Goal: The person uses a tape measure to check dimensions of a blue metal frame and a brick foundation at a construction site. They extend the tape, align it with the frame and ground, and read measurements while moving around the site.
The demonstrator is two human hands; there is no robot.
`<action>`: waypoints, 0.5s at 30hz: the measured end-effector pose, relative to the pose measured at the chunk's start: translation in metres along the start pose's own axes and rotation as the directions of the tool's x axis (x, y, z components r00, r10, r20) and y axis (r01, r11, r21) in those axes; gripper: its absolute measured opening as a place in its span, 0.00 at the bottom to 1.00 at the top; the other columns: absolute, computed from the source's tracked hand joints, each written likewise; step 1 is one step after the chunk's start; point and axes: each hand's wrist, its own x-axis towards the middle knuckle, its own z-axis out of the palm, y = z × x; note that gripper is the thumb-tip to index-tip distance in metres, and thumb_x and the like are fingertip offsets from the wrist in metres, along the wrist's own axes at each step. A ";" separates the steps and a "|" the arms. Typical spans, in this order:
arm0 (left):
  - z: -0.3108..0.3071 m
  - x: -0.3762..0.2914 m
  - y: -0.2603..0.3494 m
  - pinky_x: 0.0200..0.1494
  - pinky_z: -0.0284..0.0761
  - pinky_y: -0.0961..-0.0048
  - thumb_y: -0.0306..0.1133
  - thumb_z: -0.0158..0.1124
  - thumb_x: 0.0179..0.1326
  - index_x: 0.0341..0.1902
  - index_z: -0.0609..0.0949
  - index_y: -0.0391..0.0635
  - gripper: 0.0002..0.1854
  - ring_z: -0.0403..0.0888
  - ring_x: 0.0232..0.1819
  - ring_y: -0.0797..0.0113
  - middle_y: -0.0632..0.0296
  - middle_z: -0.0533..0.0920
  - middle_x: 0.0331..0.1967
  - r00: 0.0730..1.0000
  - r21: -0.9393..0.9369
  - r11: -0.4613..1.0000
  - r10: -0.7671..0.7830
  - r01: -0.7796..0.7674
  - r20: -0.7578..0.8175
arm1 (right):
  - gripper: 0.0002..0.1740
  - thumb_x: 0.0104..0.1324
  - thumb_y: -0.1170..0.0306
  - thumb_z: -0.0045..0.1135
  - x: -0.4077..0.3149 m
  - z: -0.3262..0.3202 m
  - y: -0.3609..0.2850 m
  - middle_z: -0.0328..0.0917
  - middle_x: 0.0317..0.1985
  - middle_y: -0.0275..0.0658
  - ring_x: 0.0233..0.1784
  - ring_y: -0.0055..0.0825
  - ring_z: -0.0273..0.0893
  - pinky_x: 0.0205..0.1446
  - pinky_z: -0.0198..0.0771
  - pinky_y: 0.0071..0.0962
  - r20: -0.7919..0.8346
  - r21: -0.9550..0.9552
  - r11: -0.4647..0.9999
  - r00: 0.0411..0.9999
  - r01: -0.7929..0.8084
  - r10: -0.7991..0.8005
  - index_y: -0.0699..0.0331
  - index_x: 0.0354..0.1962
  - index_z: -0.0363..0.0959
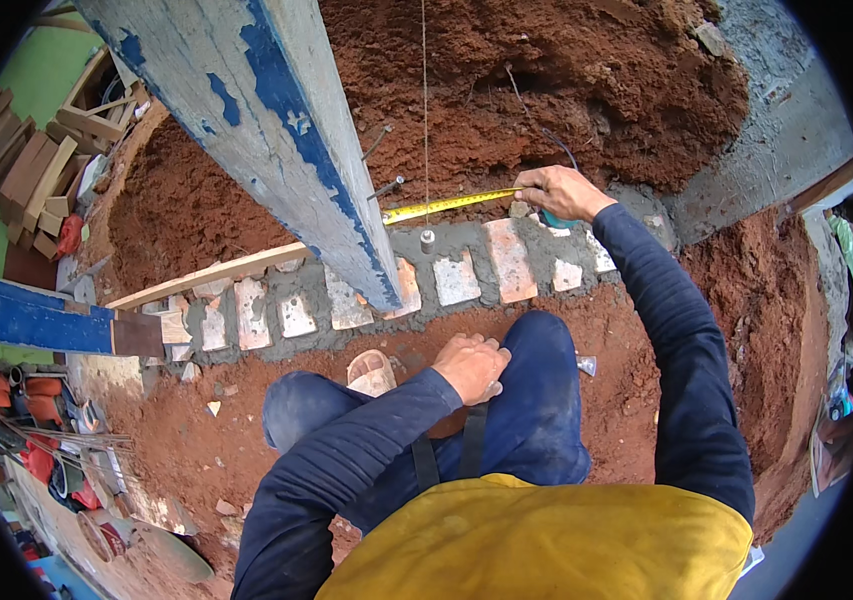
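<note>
My right hand (550, 193) grips a tape measure near its teal case. The yellow blade (452, 202) stretches left to the painted wooden post (321, 142), above a row of bricks set in grey mortar (456, 279). A plumb bob (427, 237) hangs on a string in front of the blade's middle, over the mortar. My left hand (473, 367) rests on my knee with its fingers curled; whether anything is inside it cannot be seen.
Two metal bolts (387, 187) stick out from the post. A wooden batten (208, 276) runs left to a blue beam (36, 311). Red soil (546, 75) rises behind the bricks. Wood offcuts (36, 172) lie upper left, buckets and rods lower left. A concrete beam (771, 157) stands at right.
</note>
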 end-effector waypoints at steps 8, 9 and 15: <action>0.001 -0.001 -0.001 0.58 0.76 0.52 0.45 0.70 0.60 0.54 0.82 0.45 0.23 0.80 0.58 0.51 0.54 0.83 0.50 1.000 -0.001 1.000 -0.009 0.009 0.000 | 0.16 0.76 0.57 0.56 -0.014 0.012 -0.002 0.85 0.37 0.47 0.40 0.49 0.83 0.45 0.76 0.48 -0.119 -0.016 0.996 0.989 0.084 -0.085 0.60 0.46 0.82; 0.002 -0.001 -0.001 0.58 0.76 0.52 0.45 0.70 0.60 0.54 0.82 0.45 0.23 0.80 0.58 0.51 0.54 0.83 0.50 1.000 -0.001 1.000 -0.006 0.006 -0.002 | 0.16 0.76 0.57 0.56 -0.016 0.013 -0.002 0.85 0.37 0.47 0.40 0.49 0.83 0.45 0.76 0.48 -0.138 -0.020 0.994 0.985 0.103 -0.105 0.60 0.46 0.82; 0.003 0.000 0.000 0.58 0.76 0.52 0.45 0.70 0.60 0.54 0.81 0.45 0.23 0.80 0.58 0.50 0.53 0.83 0.50 1.000 -0.002 1.000 0.002 -0.002 -0.002 | 0.16 0.76 0.57 0.56 -0.019 0.015 -0.003 0.85 0.37 0.48 0.41 0.49 0.83 0.46 0.76 0.48 -0.125 -0.005 0.996 0.988 0.087 -0.086 0.59 0.46 0.82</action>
